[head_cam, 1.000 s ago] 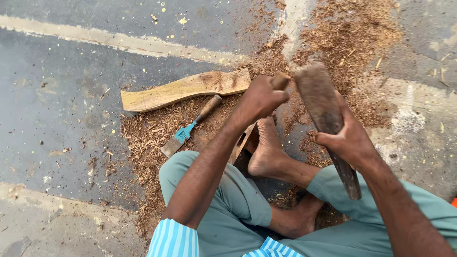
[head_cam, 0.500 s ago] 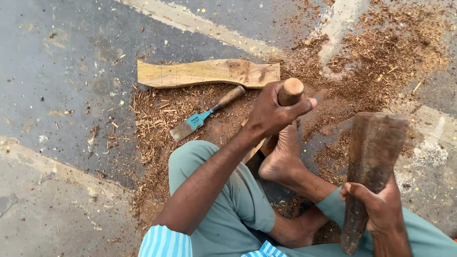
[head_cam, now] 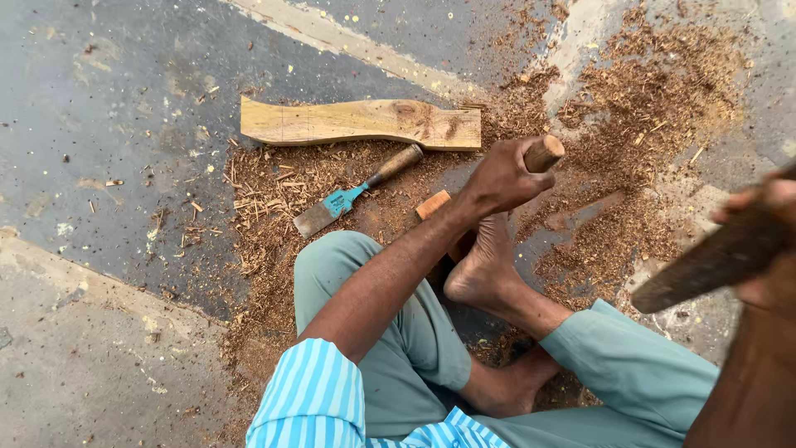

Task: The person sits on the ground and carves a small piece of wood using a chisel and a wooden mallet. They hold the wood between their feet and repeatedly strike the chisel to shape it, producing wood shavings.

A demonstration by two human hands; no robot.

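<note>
Left hand [head_cam: 502, 178] is clamped around a round wooden handle [head_cam: 543, 153], held upright just above the bare foot [head_cam: 481, 270]; right hand [head_cam: 767, 249], blurred at the frame edge, grips a dark wooden mallet [head_cam: 713, 261] raised off to the side. On the ground a blue-ferruled chisel [head_cam: 348, 199] lies in the wood shavings [head_cam: 630, 116], beside a pale carved plank [head_cam: 361, 123]

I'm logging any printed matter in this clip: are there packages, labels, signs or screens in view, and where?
None in view: no package, label, sign or screen.
The only strongly coloured item is the flat chisel with a teal-blue collar and wooden handle, lying on sawdust below the pale curved wooden plank; any marking on it is too small to tell.
The pale painted stripe crossing the grey ground is plain.
</note>
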